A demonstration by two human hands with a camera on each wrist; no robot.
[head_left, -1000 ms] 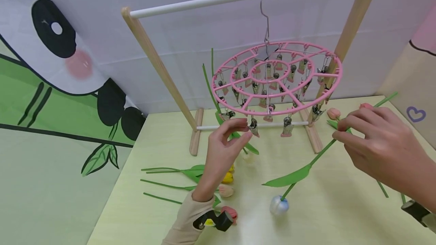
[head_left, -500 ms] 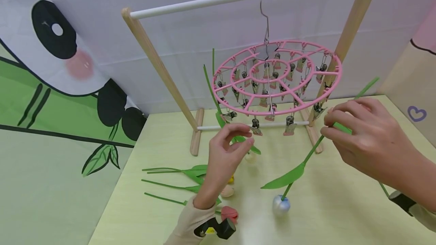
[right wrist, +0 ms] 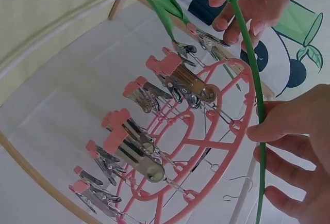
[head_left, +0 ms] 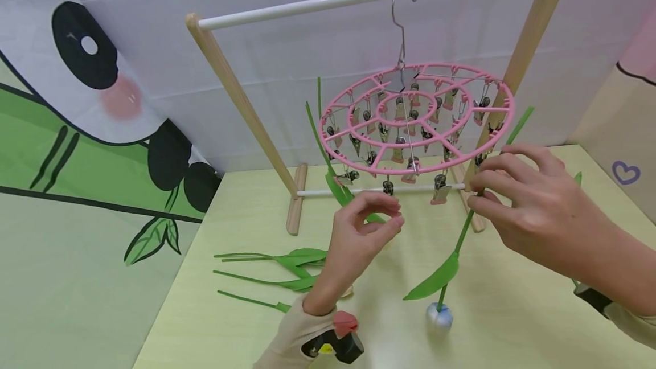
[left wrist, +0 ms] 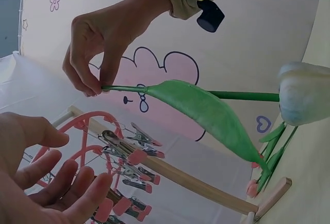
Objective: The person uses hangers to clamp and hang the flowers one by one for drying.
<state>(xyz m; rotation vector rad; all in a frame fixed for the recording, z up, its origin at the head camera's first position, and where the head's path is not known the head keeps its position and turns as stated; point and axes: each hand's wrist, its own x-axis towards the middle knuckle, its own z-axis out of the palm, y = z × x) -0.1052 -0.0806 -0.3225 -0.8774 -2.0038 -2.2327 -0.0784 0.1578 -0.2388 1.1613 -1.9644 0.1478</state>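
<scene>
My right hand [head_left: 543, 204] pinches the green stem of an artificial tulip [head_left: 433, 281], with its blue-white bloom [head_left: 439, 316] hanging downward just over or on the table. The left hand [head_left: 361, 238] has its thumb and index finger close together in the head view, just in front of a metal clip [head_left: 388, 188]. In the left wrist view its fingers are loosely bent, apart from the thumb, holding nothing. Both hands are below the front of a pink round clip hanger [head_left: 492, 110]. Another tulip stem [head_left: 314, 124] stands at the hanger's left, partly behind my left hand.
The hanger hooks over a white bar [head_left: 307, 6] on a wooden-legged rack [head_left: 241, 104]. Several artificial tulips lie at the table's left, among them a red bloom [head_left: 345, 322] and green leaves [head_left: 302, 255]. More clips, such as this one [head_left: 441, 189], dangle from the ring.
The right hand has moved left with the tulip, and its stem has become more upright. My left hand has drifted slightly right and down, with the front clip now partly behind it.
</scene>
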